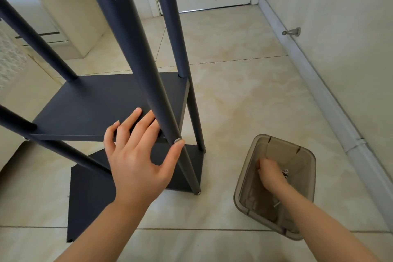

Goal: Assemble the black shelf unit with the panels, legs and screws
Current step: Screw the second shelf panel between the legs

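left hand (138, 155) on panel (89, 108) edge, right hand (271, 173) inside bin (308, 156)

One wide-angle head view looks forward and steeply down, close above the shelf unit (95, 102) and floor (244, 95).

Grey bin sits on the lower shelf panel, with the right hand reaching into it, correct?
No: the head view shows the grey bin on the tiled floor beside the shelf unit. The right hand is reaching into it.
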